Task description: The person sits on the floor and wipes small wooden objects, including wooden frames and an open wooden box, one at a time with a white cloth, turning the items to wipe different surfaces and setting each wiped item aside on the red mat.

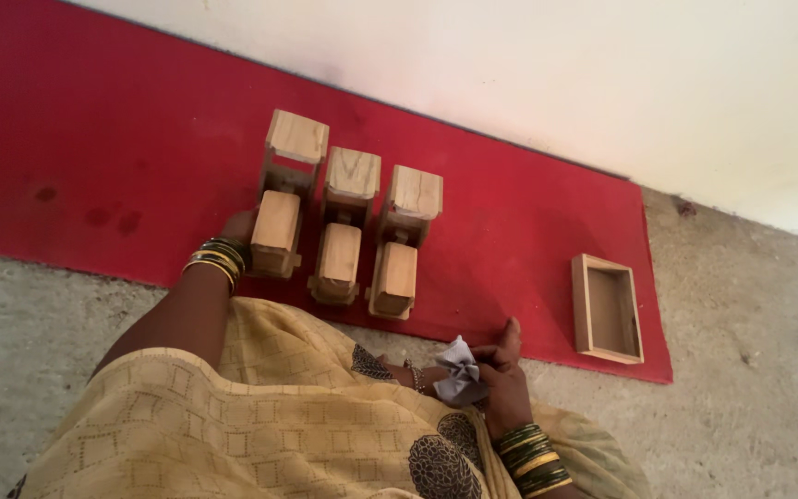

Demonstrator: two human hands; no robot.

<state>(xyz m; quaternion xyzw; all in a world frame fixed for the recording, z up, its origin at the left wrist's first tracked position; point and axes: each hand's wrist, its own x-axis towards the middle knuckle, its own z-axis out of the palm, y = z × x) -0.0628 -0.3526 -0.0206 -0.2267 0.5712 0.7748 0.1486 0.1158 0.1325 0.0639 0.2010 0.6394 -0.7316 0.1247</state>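
On the red mat (510, 222), laid over a rough grey concrete floor (750, 323) beside a pale wall (556, 65), three wooden toys (339, 236) are set side by side in a row, each built of pale, smooth blocks with squared tops and visible grain. The leftmost toy (281, 208) is touched at its near left side by the left hand (237, 226); the fingers are hidden behind the wood, so it cannot be told whether they are closed on it. Green and gold bangles (217, 259) are worn at that wrist. The right hand (501, 370) is rested at the mat's near edge, its fingers closed around a crumpled grey cloth (459, 370), the thumb raised. More bangles (533, 457) are seen on that wrist. A shallow rectangular wooden box (608, 308), open on top, is placed near the mat's right corner, well apart from the toys. A yellow patterned fabric (260, 416) with dark round motifs is draped across the foreground. Dark stains (94, 214) are seen on the mat's left part.
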